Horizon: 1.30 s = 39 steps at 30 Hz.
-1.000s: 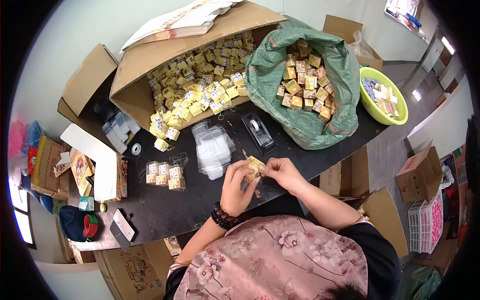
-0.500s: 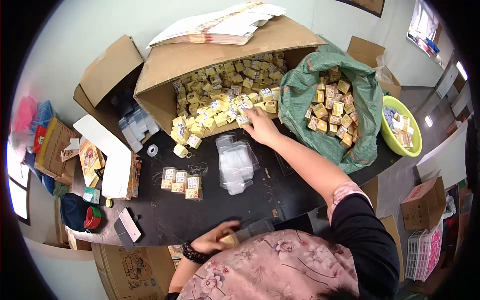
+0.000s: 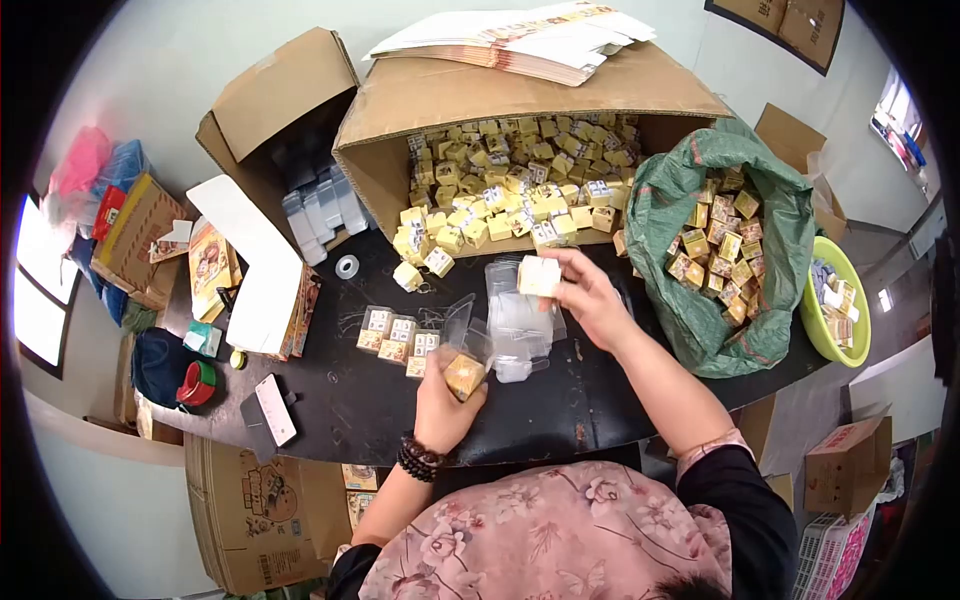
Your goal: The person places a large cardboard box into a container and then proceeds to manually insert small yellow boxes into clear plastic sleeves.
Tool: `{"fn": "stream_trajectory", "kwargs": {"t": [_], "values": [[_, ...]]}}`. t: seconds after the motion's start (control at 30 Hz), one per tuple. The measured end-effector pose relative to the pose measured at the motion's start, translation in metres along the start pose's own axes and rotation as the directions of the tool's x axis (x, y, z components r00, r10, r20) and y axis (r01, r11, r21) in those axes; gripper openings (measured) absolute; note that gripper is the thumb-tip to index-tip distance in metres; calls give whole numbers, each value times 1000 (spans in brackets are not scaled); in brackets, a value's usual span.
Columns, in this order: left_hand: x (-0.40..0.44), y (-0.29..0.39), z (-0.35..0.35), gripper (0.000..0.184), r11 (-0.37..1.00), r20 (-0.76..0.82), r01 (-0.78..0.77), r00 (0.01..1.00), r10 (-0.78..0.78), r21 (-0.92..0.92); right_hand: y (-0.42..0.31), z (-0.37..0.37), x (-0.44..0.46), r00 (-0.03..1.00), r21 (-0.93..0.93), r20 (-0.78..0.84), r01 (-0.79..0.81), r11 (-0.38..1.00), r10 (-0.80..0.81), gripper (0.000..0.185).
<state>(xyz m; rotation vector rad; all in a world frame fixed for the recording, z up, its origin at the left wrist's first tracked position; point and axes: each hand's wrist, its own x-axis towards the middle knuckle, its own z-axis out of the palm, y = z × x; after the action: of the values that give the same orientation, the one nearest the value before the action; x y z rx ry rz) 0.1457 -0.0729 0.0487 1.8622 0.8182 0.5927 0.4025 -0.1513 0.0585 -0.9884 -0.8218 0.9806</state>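
Note:
My left hand (image 3: 443, 408), beaded bracelet at the wrist, grips a clear plastic case (image 3: 457, 322) with a small printed box (image 3: 465, 377) in it. My right hand (image 3: 592, 302) pinches a small pale cube (image 3: 540, 276) above a stack of flat clear plastic cases (image 3: 515, 350). Left of that stack stand several packed boxes (image 3: 394, 345) on the dark table. Behind, many small yellow cubes (image 3: 500, 205) spill from a large cardboard box (image 3: 540, 85) lying on its side. A green woven sack (image 3: 665, 215) full of printed boxes stands to the right.
A white folded card stand (image 3: 255, 300), a phone (image 3: 273, 410) and a tape roll (image 3: 347, 267) lie on the left side. Clear cases fill another carton (image 3: 275, 95). A lime-green basin (image 3: 838, 325) is beyond the table's right edge.
My right hand has drawn back from the yellow cube pile with a pale cube. My left hand has come up over the table with the plastic case. The view has shifted.

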Motion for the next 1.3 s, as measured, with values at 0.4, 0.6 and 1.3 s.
{"fn": "stream_trajectory", "kwargs": {"t": [0.4, 0.6, 1.3], "values": [[-25, 22, 32, 64, 864, -21, -410, 900, 435, 293, -49, 65, -108, 969, -739, 164, 245, 627, -185, 51], [-36, 26, 35, 60, 963, 55, -234, 969, 243, -137, -44, 60, -121, 933, -709, 194, 347, 614, -303, 46], [-48, 26, 46, 69, 765, 475, 171, 859, 194, -621, -52, 64, -141, 945, -565, 33, 286, 774, -325, 33]]}}
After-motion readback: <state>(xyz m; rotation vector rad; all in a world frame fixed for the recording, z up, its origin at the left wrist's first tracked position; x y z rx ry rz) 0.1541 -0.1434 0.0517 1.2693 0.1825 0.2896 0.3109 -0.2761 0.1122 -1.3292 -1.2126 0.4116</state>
